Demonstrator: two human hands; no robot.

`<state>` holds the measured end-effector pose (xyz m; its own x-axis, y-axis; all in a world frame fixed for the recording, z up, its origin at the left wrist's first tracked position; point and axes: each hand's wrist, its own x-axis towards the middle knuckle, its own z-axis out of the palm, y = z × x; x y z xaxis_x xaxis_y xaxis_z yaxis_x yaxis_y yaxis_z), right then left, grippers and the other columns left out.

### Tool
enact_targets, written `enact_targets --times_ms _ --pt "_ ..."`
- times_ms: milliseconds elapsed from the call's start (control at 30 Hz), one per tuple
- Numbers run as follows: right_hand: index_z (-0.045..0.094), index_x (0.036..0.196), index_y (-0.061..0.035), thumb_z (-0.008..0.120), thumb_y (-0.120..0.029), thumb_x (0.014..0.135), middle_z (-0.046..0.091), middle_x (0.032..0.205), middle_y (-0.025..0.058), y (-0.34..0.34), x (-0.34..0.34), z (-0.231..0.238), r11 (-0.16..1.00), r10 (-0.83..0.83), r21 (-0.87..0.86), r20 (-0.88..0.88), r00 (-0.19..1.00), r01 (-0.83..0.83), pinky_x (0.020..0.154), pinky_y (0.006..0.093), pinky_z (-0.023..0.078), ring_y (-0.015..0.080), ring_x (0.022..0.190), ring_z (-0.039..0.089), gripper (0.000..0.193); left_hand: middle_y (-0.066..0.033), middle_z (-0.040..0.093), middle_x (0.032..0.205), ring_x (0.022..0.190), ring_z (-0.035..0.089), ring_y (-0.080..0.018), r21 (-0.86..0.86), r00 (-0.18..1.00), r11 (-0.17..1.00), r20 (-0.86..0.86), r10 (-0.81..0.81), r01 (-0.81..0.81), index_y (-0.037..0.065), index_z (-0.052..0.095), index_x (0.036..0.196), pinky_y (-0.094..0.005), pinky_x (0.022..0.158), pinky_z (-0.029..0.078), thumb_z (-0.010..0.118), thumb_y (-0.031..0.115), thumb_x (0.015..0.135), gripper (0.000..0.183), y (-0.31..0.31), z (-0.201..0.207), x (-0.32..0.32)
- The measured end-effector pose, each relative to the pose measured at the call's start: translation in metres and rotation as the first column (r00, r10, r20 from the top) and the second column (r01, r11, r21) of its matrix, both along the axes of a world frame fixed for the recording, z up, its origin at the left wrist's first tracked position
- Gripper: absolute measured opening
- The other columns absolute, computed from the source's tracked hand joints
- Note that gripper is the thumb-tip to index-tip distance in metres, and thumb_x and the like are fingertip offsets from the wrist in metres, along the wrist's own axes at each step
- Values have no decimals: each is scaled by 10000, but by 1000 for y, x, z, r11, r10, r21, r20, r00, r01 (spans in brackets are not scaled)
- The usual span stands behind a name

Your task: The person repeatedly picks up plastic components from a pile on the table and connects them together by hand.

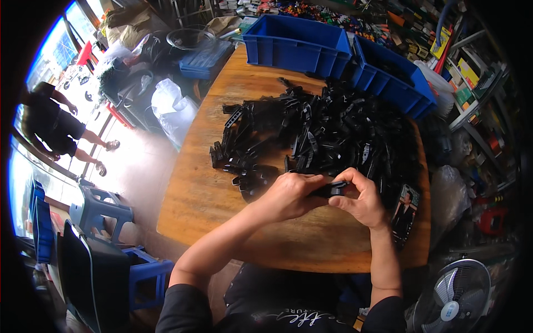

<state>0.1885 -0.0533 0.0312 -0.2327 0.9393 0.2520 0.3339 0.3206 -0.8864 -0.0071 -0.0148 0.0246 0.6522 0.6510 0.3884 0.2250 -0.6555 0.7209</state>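
Between my two hands, above the near part of the table, is a small black plastic part [335, 190]. My left hand [292, 194] is closed round its left end, and much of the part is hidden by those fingers. My right hand [363, 198] pinches the other end between thumb and forefinger. Just beyond my hands spreads a large heap of long black plastic parts [311, 139], some with slots along them. What exactly these parts are is too small and dark to tell.
Two blue bins [297, 53] [394, 83] stand along the far edge of the wooden table [194, 194]. A phone [405, 213] lies at the right edge, its screen lit. A fan [452, 299] is at lower right, stools [105, 208] at left. A person [55, 122] stands far left.
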Motion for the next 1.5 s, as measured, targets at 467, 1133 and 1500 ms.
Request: enact_targets --times_ms 467,1133,1500 --pt "619 918 -41 697 -98 769 595 835 46 -2 -14 -8 984 -166 97 163 973 151 609 266 480 133 700 587 178 -131 600 761 801 593 -313 268 702 727 -198 684 -633 79 620 855 -402 669 472 658 207 708 199 52 5 -43" --pt "593 942 -23 664 32 678 536 876 116 6 -36 -30 881 -191 470 466 864 -59 746 391 440 301 851 512 278 -106 576 854 807 603 -295 426 686 671 -145 713 -607 80 534 966 -387 668 494 593 115 708 267 95 -42 -66" --pt "599 909 7 636 -277 844 536 842 58 -2 -30 -12 997 76 -13 72 995 -75 671 253 412 146 794 513 294 -17 563 698 577 594 -107 -613 769 785 540 341 83 43 504 997 -224 515 482 536 -8 787 218 48 -4 -40"
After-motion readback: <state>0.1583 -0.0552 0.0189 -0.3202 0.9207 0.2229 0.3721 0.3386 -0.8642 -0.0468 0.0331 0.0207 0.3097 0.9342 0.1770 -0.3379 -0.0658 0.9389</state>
